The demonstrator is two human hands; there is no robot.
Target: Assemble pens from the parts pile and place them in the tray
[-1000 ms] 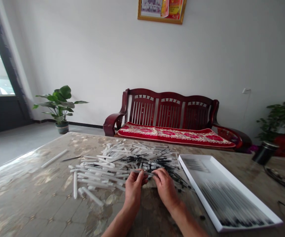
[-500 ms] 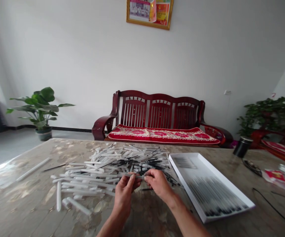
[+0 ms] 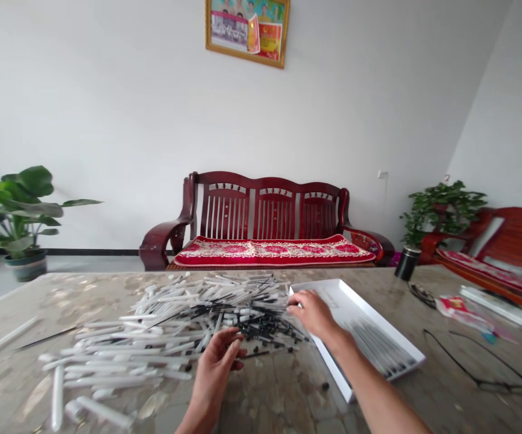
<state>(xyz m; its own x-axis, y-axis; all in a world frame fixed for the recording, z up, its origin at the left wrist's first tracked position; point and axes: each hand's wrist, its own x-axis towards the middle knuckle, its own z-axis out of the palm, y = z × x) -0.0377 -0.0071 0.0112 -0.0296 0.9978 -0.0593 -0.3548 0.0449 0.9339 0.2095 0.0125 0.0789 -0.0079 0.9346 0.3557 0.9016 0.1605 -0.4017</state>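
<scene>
My left hand [image 3: 218, 361] hovers at the near side of the pile, fingers loosely curled and apart, with nothing visible in them. My right hand [image 3: 313, 312] is over the left wall of a shallow white box [image 3: 345, 288]. Its fingers are pinched together; a small pale bit shows at the tips, but what it belongs to is hidden. Inside the box lies a row of slim clear pens [image 3: 376, 349] with dark ends. A heap of white tubes [image 3: 120, 355] spreads left of the box, with small black caps [image 3: 261, 322] on its right side.
One black cap [image 3: 325, 386] lies by the box. A thin dark rod [image 3: 46, 339] and a long white tube [image 3: 3, 343] are at left. Eyeglasses [image 3: 482, 383], a plastic packet [image 3: 457, 307] and a black canister [image 3: 407, 263] stand or lie at right. A wooden bench [image 3: 272, 211] is behind.
My hands were together on a slim pale tube above the pile. They have parted: the right has moved right to the box, the left has loosened. The view has turned right.
</scene>
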